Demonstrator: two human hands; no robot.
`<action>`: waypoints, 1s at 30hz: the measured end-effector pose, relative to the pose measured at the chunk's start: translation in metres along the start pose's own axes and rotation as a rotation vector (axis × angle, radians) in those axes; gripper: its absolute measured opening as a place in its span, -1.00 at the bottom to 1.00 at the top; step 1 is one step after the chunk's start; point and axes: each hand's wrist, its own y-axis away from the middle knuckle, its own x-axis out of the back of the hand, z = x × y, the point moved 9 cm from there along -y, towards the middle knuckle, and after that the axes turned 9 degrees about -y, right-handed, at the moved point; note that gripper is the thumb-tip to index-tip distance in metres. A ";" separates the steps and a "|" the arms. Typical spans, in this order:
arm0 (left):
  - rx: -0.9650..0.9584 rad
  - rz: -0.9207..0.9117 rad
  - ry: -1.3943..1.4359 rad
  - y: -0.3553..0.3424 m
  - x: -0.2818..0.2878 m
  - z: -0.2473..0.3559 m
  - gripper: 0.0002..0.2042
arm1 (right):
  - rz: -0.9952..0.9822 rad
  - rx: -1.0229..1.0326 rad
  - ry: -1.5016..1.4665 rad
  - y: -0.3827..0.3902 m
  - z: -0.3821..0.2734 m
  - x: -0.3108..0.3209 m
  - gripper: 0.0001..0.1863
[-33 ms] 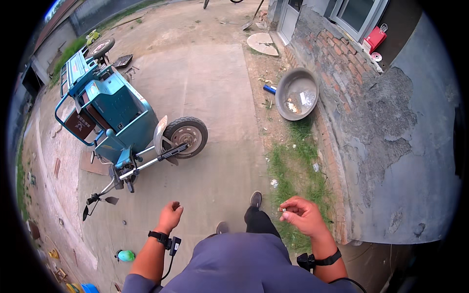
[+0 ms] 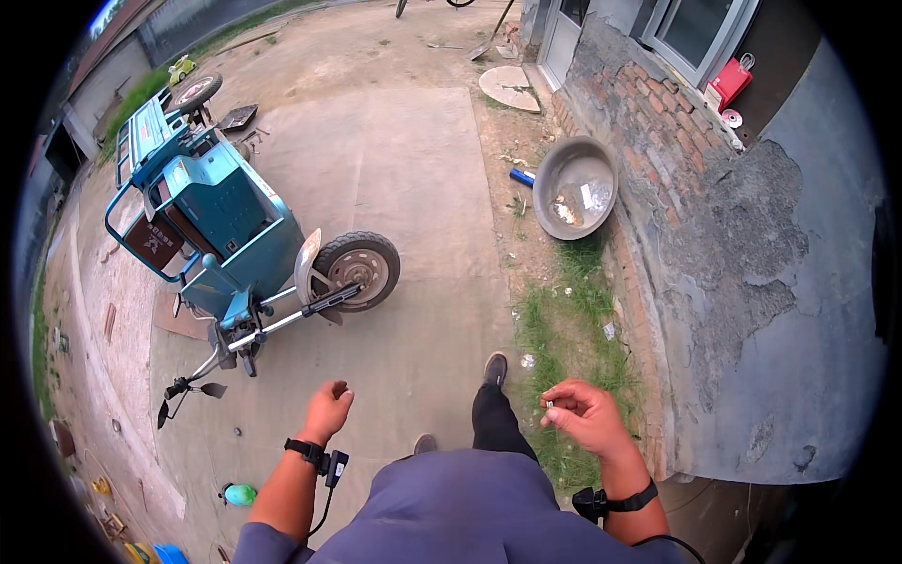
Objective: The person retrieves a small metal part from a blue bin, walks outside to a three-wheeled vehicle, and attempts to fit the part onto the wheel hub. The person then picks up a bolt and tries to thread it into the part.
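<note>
My right hand (image 2: 584, 415) is raised above the grass strip, thumb and bent fingers closed in a pinch. A tiny whitish object (image 2: 549, 404) shows at its fingertips, too small to name. My left hand (image 2: 329, 412) hangs over the concrete with its fingers curled in. What it holds, if anything, is hidden. Neither hand touches anything around it. Each wrist wears a black strap with a small device. Ahead on the left stands a blue cargo tricycle (image 2: 225, 211), its front wheel (image 2: 357, 273) turned toward the path.
A wide grey basin (image 2: 575, 188) leans by the brick wall (image 2: 648, 117), with scraps inside and a blue cylinder (image 2: 521, 177) beside it. Grass (image 2: 573, 320) lines the wall's foot. A red bag (image 2: 728, 85) sits at the window. A green round object (image 2: 241, 494) lies at lower left.
The basin and wall sit slightly lower in the picture. My front foot shows a little higher up. Both hands keep nearly the same pose.
</note>
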 end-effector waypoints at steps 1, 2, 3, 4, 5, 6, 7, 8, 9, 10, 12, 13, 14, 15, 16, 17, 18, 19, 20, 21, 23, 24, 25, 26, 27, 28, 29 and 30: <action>-0.024 -0.013 0.001 -0.044 -0.001 0.041 -0.58 | 0.025 -0.006 0.027 -0.031 -0.010 0.023 -0.80; -0.018 0.006 -0.015 -0.069 0.000 0.065 -0.58 | 0.015 -0.004 0.020 -0.065 -0.016 0.042 -0.81; -0.011 0.007 -0.022 -0.093 -0.004 0.083 -0.58 | 0.018 0.002 0.021 -0.098 -0.026 0.057 -0.81; 0.001 0.026 -0.020 -0.120 -0.003 0.103 -0.57 | 0.004 0.015 0.028 -0.138 -0.040 0.073 -0.81; 0.016 0.046 -0.017 -0.146 -0.002 0.121 -0.57 | 0.003 0.013 0.017 -0.172 -0.046 0.090 -0.81; 0.074 0.049 0.002 -0.166 -0.006 0.128 -0.57 | -0.020 0.030 0.038 -0.209 -0.060 0.106 -0.81; 0.121 0.050 -0.005 -0.177 -0.010 0.133 -0.56 | -0.037 0.038 0.054 -0.241 -0.072 0.118 -0.80; 0.169 0.049 -0.010 -0.186 -0.013 0.139 -0.56 | -0.054 0.045 0.070 -0.273 -0.084 0.127 -0.79; 0.212 0.036 0.003 -0.189 -0.015 0.145 -0.56 | -0.072 0.029 0.078 -0.305 -0.099 0.135 -0.80; 0.248 0.016 0.025 -0.198 -0.019 0.151 -0.55 | -0.106 0.032 0.083 -0.338 -0.115 0.137 -0.80; 0.329 0.003 0.074 -0.213 -0.027 0.156 -0.55 | -0.177 0.035 0.086 -0.402 -0.145 0.140 -0.80; 0.368 0.002 0.097 -0.226 -0.032 0.152 -0.55 | -0.193 0.033 0.089 -0.435 -0.157 0.145 -0.80; 0.406 0.000 0.119 -0.242 -0.035 0.154 -0.55 | -0.208 0.030 0.091 -0.468 -0.169 0.148 -0.81; 0.448 -0.020 0.107 -0.258 -0.036 0.161 -0.54 | -0.230 0.033 0.097 -0.502 -0.178 0.149 -0.81; 0.491 -0.041 0.093 -0.275 -0.037 0.167 -0.54 | -0.246 0.042 0.098 -0.536 -0.184 0.150 -0.81; 0.533 -0.064 0.080 -0.294 -0.036 0.174 -0.54 | -0.260 0.050 0.098 -0.571 -0.189 0.151 -0.81; 0.534 -0.079 0.084 -0.322 -0.032 0.187 -0.54 | -0.268 0.065 0.106 -0.608 -0.198 0.149 -0.81; 0.535 -0.094 0.087 -0.354 -0.027 0.203 -0.54 | -0.276 0.050 0.100 -0.640 -0.200 0.151 -0.81; 0.535 -0.109 0.090 -0.389 -0.021 0.218 -0.54 | -0.282 0.035 0.094 -0.669 -0.198 0.157 -0.81; 0.505 -0.078 0.106 -0.433 -0.011 0.234 -0.54 | -0.289 0.029 0.092 -0.704 -0.204 0.157 -0.81; 0.482 -0.037 0.131 -0.501 0.005 0.261 -0.54 | -0.275 -0.002 0.092 -0.767 -0.223 0.153 -0.80; 0.449 -0.029 0.165 -0.532 0.011 0.277 -0.54 | -0.270 -0.026 0.091 -0.793 -0.233 0.151 -0.80; 0.407 -0.010 0.194 -0.570 0.025 0.293 -0.54 | -0.286 -0.019 0.070 -0.823 -0.247 0.144 -0.80; 0.365 0.010 0.222 -0.602 0.040 0.310 -0.54 | -0.297 -0.042 0.088 -0.852 -0.255 0.143 -0.79; 0.352 0.025 0.227 -0.629 0.056 0.325 -0.53 | -0.304 -0.060 0.105 -0.881 -0.263 0.144 -0.79; 0.341 0.042 0.232 -0.655 0.072 0.340 -0.53 | -0.312 -0.079 0.122 -0.911 -0.270 0.142 -0.79; 0.331 0.059 0.238 -0.680 0.088 0.352 -0.53 | -0.335 -0.055 0.106 -0.941 -0.282 0.135 -0.80; 0.329 0.073 0.237 -0.707 0.100 0.361 -0.53 | -0.353 -0.056 0.112 -0.971 -0.289 0.130 -0.80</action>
